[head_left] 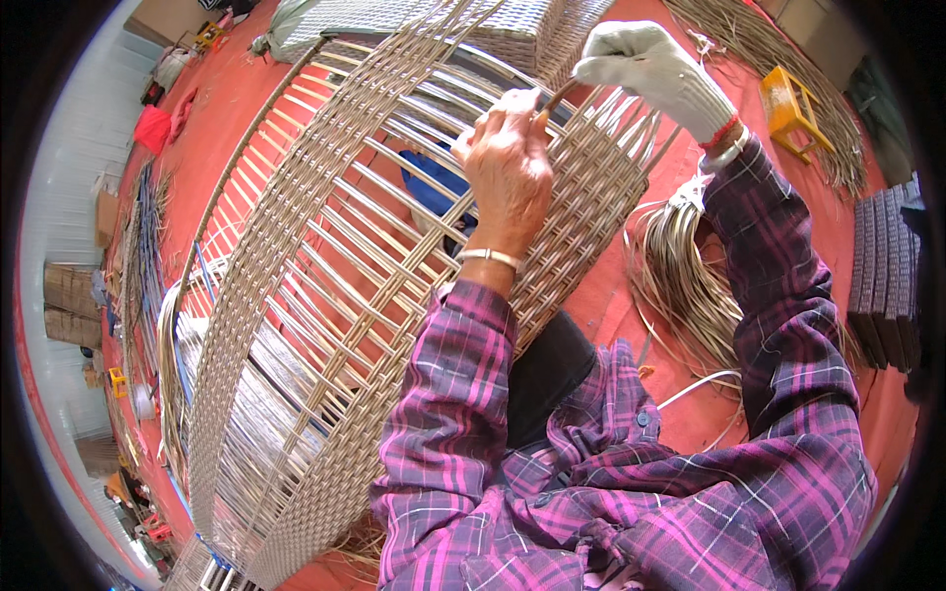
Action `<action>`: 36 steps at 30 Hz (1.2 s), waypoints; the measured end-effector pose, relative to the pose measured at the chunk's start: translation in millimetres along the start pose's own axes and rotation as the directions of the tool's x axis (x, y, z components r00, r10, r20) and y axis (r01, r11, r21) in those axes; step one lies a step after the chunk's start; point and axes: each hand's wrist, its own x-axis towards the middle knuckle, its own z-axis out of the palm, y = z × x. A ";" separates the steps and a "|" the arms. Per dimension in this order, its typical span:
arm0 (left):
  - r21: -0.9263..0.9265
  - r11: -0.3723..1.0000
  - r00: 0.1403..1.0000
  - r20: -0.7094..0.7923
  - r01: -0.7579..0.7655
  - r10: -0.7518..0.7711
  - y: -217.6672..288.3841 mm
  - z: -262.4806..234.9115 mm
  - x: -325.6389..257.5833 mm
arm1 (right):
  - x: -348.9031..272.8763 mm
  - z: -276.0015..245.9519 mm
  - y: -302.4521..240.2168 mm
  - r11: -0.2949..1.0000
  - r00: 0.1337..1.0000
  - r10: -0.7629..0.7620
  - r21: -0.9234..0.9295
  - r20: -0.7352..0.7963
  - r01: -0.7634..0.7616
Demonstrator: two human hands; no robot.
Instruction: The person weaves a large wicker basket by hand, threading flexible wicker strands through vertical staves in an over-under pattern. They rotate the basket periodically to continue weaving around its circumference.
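Note:
A large woven frame [340, 364] of tan and silver-brown flat strands leans in front of me, with open rows of bars between its woven bands. My left hand [507, 163], bare, is closed at the upper edge of the densely woven band [581, 187], its fingertips pinching a brown strand [560, 97]. Up and to the right, my right hand [655, 79] in a white knitted glove has its fingers closed round the other end of that strand. Several loose strand ends [641, 128] stick out from the weave just below the glove.
A bundle of loose strands [680, 266] lies on the red floor [690, 419] to the right. Farther off stand a yellow stool [791, 113] and a stack of grey woven panels [882, 276]. Another large woven piece [394, 18] stands at the far side. Long strands [141, 266] lie along the left.

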 end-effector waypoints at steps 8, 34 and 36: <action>-0.468 0.720 0.859 0.266 0.512 -0.437 -4.0 -5.0 1.0 | 14.4 46.0 19.7 0.956 0.966 0.201 0.248 -0.163 -0.157; 0.108 0.955 0.947 0.144 0.275 -0.289 -12.0 21.5 5.8 | 0.4 72.5 77.2 0.706 0.920 0.370 0.682 -0.129 -0.188; 0.203 0.957 0.968 0.100 0.205 -0.229 -13.6 34.5 8.8 | -0.4 73.4 78.4 0.657 0.919 0.378 0.732 -0.116 -0.178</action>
